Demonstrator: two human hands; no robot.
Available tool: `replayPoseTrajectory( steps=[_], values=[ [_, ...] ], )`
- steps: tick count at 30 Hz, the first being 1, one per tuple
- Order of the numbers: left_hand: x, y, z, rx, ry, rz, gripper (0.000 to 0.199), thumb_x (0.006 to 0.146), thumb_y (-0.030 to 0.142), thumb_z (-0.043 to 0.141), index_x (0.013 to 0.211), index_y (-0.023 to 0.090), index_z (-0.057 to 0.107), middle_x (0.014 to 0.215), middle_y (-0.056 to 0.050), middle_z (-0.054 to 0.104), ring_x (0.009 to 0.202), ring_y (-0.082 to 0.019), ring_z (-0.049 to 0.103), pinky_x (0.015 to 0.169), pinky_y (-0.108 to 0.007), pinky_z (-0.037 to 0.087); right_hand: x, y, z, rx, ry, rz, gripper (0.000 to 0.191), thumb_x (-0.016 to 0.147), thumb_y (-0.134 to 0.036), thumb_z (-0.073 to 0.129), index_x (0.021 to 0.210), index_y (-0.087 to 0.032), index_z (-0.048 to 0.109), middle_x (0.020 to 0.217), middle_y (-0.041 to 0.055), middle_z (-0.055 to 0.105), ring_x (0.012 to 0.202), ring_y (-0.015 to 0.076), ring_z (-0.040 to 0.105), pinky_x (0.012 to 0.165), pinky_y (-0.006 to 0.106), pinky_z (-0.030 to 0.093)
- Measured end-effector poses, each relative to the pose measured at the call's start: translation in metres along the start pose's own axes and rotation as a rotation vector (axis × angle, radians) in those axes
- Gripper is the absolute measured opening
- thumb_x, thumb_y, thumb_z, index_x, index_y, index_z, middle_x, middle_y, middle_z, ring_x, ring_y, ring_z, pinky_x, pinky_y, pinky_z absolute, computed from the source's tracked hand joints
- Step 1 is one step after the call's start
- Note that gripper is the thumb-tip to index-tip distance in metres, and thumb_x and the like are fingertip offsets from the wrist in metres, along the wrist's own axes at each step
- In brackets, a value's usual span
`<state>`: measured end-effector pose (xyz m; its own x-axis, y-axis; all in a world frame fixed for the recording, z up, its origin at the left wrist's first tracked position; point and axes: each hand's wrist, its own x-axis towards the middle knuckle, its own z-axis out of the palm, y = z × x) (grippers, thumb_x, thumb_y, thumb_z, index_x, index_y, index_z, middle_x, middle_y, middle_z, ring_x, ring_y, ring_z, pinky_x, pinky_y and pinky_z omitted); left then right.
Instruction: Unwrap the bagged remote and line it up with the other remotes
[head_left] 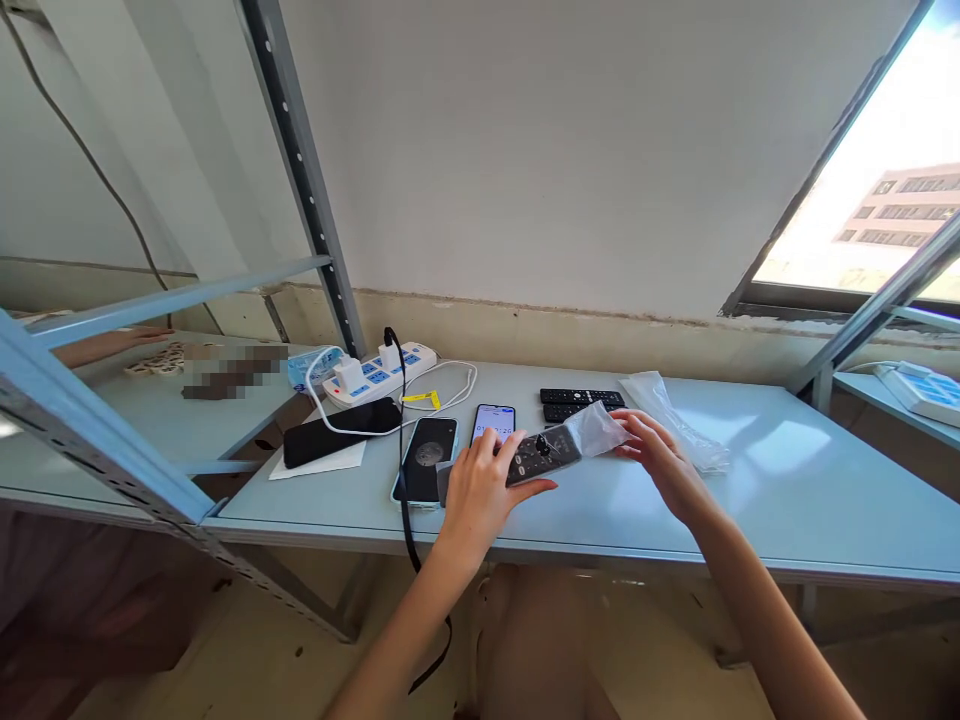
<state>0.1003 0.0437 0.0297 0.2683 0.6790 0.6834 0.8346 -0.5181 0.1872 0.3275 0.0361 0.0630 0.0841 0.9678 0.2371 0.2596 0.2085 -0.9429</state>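
Left hand [480, 490] is gripping a dark remote [541, 455], fingers clamped on its near end, just above the bench [787, 500] toward the front edge. Right hand [660, 462] is pinching the clear plastic bag [598, 428] covering the remote's far end. 2 more remotes [579, 403] are lying behind, toward the rear edge.

My left hand [480, 490] covers the near end of the remote [541, 455]; its button markings are too small to read. At nine o'clock a pixelated patch [232, 370] hides something. The lit phone [494, 423] screen's text is illegible.
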Motion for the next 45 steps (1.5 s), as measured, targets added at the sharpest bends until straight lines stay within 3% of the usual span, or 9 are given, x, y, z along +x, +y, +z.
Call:
replayPoseTrajectory(
  steps=[4,10,12,15,18,21,27,38,45],
  values=[
    [-0.014,-0.005,-0.008,0.046,0.056,0.009,0.051,0.079,0.061,0.059,0.111,0.021,0.063,0.082,-0.003,0.057,0.074,-0.017,0.06,0.065,-0.026,0.048,-0.004,-0.012,0.002,-0.12,-0.094,-0.06,0.057,0.074,-0.074,0.052,0.083,-0.019,0.067,0.081,0.0065,0.063,0.074,0.0168,0.057,0.065,0.026,0.047],
    [-0.036,-0.002,-0.029,0.056,0.023,0.049,0.043,0.082,0.049,0.064,0.117,0.023,0.06,0.085,-0.003,0.058,0.075,-0.016,0.058,0.067,-0.027,0.047,-0.019,-0.016,0.012,-0.1,-0.536,0.0,0.052,0.08,-0.068,0.053,0.082,-0.018,0.068,0.076,0.0062,0.063,0.068,0.0147,0.055,0.061,0.025,0.048],
    [-0.042,0.002,-0.034,0.053,0.027,0.083,0.042,0.083,0.045,0.064,0.118,0.023,0.06,0.086,-0.002,0.058,0.075,-0.016,0.057,0.068,-0.027,0.047,-0.023,-0.012,0.018,-0.076,-0.604,0.036,0.053,0.079,-0.069,0.054,0.077,-0.017,0.067,0.069,0.0047,0.06,0.061,0.0124,0.052,0.054,0.023,0.046],
    [-0.052,0.009,-0.039,0.039,0.035,0.127,0.042,0.084,0.043,0.063,0.12,0.022,0.059,0.086,-0.003,0.058,0.075,-0.016,0.057,0.067,-0.027,0.047,-0.028,-0.006,0.026,-0.045,-0.601,0.047,0.058,0.077,-0.071,0.056,0.058,-0.016,0.059,0.056,0.0012,0.049,0.051,0.0086,0.042,0.046,0.019,0.041],
    [-0.061,0.011,-0.043,-0.001,-0.014,0.118,0.043,0.086,0.043,0.061,0.123,0.023,0.057,0.088,-0.004,0.058,0.077,-0.017,0.057,0.068,-0.028,0.047,-0.035,-0.005,0.03,0.012,-0.621,0.038,0.06,0.076,-0.069,0.058,0.05,-0.015,0.056,0.061,0.0032,0.049,0.053,0.0087,0.041,0.042,0.017,0.039],
    [-0.068,0.01,-0.046,-0.043,-0.039,0.079,0.045,0.087,0.042,0.059,0.128,0.025,0.054,0.089,-0.005,0.058,0.08,-0.018,0.058,0.07,-0.03,0.048,-0.044,-0.004,0.032,0.086,-0.65,0.076,0.055,0.075,-0.064,0.062,0.053,-0.014,0.058,0.074,0.0057,0.053,0.056,0.0085,0.043,0.038,0.016,0.037],
    [-0.074,0.003,-0.051,-0.023,-0.032,0.087,0.042,0.089,0.039,0.057,0.129,0.025,0.053,0.086,-0.005,0.058,0.078,-0.018,0.058,0.069,-0.031,0.049,-0.052,0.002,0.04,0.097,-0.635,0.1,0.052,0.074,-0.06,0.065,0.051,-0.014,0.055,0.071,0.0044,0.051,0.053,0.0066,0.039,0.035,0.013,0.029],
    [-0.07,-0.009,-0.051,0.085,0.041,0.15,0.034,0.087,0.011,0.056,0.118,0.023,0.06,0.086,-0.003,0.059,0.079,-0.015,0.056,0.073,-0.027,0.045,-0.05,-0.004,0.049,-0.022,-0.622,0.036,0.035,0.076,-0.051,0.068,0.073,-0.016,0.072,0.096,0.0102,0.058,0.07,0.0124,0.051,0.052,0.019,0.041],
    [-0.077,-0.007,-0.051,0.07,0.071,0.123,0.032,0.087,0.017,0.06,0.118,0.023,0.061,0.086,-0.003,0.061,0.079,-0.016,0.056,0.072,-0.028,0.043,-0.053,-0.003,0.051,-0.074,-0.613,0.017,0.033,0.076,-0.048,0.066,0.07,-0.016,0.071,0.093,0.0098,0.057,0.062,0.0096,0.048,0.044,0.017,0.036]
  ],
)
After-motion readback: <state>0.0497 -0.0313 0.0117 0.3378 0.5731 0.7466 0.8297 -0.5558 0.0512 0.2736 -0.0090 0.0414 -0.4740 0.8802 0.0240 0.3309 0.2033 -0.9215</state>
